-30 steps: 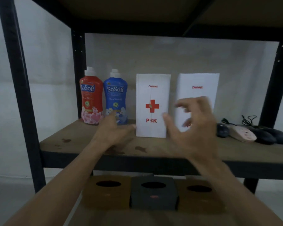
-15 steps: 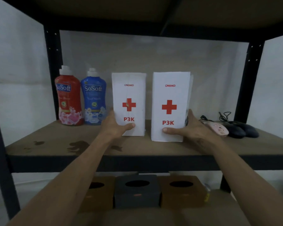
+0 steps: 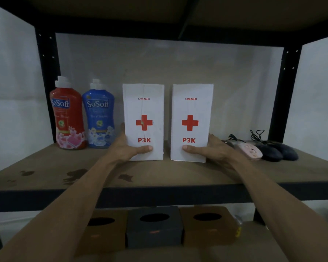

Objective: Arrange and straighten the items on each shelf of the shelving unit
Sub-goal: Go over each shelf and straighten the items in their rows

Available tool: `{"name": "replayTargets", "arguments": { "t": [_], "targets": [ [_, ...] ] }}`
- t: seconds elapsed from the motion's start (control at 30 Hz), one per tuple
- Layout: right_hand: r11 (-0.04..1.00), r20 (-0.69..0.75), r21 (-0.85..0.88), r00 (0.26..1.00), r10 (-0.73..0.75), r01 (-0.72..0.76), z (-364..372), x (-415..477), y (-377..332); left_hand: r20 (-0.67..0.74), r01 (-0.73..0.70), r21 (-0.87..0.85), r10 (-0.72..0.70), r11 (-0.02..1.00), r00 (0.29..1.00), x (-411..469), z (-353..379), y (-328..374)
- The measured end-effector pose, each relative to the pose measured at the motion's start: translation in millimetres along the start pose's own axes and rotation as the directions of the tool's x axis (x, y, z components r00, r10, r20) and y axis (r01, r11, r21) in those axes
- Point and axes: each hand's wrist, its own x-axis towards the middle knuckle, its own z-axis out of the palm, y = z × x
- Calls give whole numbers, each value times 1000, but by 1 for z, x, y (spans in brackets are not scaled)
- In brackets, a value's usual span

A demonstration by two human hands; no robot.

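Two white first-aid boxes marked P3K are being squared up on the middle shelf (image 3: 45, 178) of the shelving unit. The left box (image 3: 143, 110) is clasped low down by the left hand (image 3: 130, 149), the thumb laid across its front face and the fingers wrapped round its outer side. The right box (image 3: 191, 110) is held in the same way by the right hand (image 3: 209, 151). Both boxes stand upright, fronts forward, just beside each other with a narrow gap between them.

To their left stand a red SoSoft bottle (image 3: 68, 118) and a blue SoSoft bottle (image 3: 98, 118), upright and close together. To the right lie a pink computer mouse (image 3: 251, 151) and what appear to be two dark mice (image 3: 278, 153), with tangled cables behind; the dim light makes the count uncertain. Three tissue boxes (image 3: 153, 227) can be made out on the shelf below.

The step in hand is judged to be the aligning of the boxes. The next move calls for both hands to be released without the boxes being tipped, after which the mice seem the items most in need of straightening.
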Motion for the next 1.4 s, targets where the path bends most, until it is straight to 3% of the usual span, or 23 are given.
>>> {"name": "replayTargets", "arguments": {
  "t": [0.3,1.2,1.4],
  "targets": [
    [1000,164,4,986,-16,15,1,27,-1,44,62,-17,-62,998,997,11,-3,-1],
    [994,209,-80,976,-60,78,14,93,14,-55,98,-53,-101,994,993,43,-10,-17],
    [980,117,-191,993,-35,57,25,121,32,-56,102,-18,-103,995,993,48,-12,-19]
  ]
}}
